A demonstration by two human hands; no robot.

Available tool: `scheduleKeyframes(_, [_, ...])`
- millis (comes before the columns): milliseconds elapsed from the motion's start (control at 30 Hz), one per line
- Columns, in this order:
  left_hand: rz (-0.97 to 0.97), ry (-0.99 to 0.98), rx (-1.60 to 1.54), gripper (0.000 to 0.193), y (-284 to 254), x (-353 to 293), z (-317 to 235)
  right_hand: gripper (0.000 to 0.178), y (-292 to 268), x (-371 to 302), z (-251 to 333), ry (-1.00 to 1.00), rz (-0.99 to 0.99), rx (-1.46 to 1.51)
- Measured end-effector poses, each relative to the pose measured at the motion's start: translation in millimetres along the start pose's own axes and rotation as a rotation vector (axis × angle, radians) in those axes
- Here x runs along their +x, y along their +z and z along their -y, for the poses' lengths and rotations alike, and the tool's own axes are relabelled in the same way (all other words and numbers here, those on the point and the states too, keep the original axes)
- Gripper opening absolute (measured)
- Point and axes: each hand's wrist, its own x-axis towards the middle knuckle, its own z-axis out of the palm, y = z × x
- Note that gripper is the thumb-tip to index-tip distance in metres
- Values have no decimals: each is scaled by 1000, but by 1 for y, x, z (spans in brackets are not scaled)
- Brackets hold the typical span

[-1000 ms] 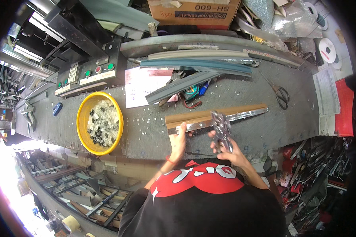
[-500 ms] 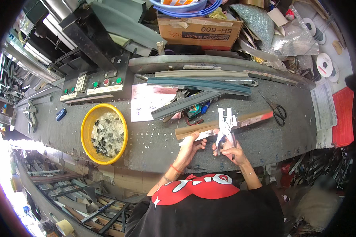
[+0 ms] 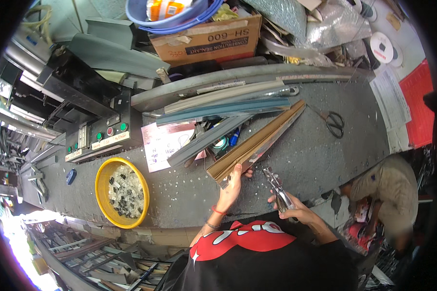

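Observation:
My left hand (image 3: 232,188) is closed round the near end of a long brown metal profile (image 3: 257,140), thumb on top. The profile slants away to the upper right, its far end near the scissors (image 3: 334,124). Closed on the handles of silver hand-punch-like pliers (image 3: 275,184), my right hand (image 3: 294,209) is just right of the profile. The pliers' head points up and away from me, apart from the profile. Left of the brown piece lie a dark grey profile (image 3: 206,141) and a blue-green profile (image 3: 223,111).
At the left stands a yellow basket (image 3: 98,194) of small clear and black pieces. Behind it is a black machine with buttons (image 3: 102,140). A pink-white paper (image 3: 153,145) lies under the profiles. A cardboard box (image 3: 204,41) stands behind. Another person's leg (image 3: 391,186) is at the right.
My right hand and the pliers have dropped toward me, away from the brown profile. The profile has swung so its far end points farther away. The view has also shifted.

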Motion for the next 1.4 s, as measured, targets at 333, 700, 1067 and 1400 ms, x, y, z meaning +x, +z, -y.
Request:
scheduleKeyframes(333, [33, -122, -30, 56, 4, -10, -5, 76, 3, 34, 10, 97, 58, -77])
scheduleKeyframes(700, [72, -231, 7, 56, -1, -1, -8, 86, -15, 71, 19, 110, 209, 126])
scheduleKeyframes(1067, [18, -281, -141, 52, 1, 2, -17, 87, -17, 84, 25, 188, 271, 72])
scheduleKeyframes(1400, [32, -266, -188, 49, -3, -1, -1, 88, -11, 86, 34, 126, 260, -39])
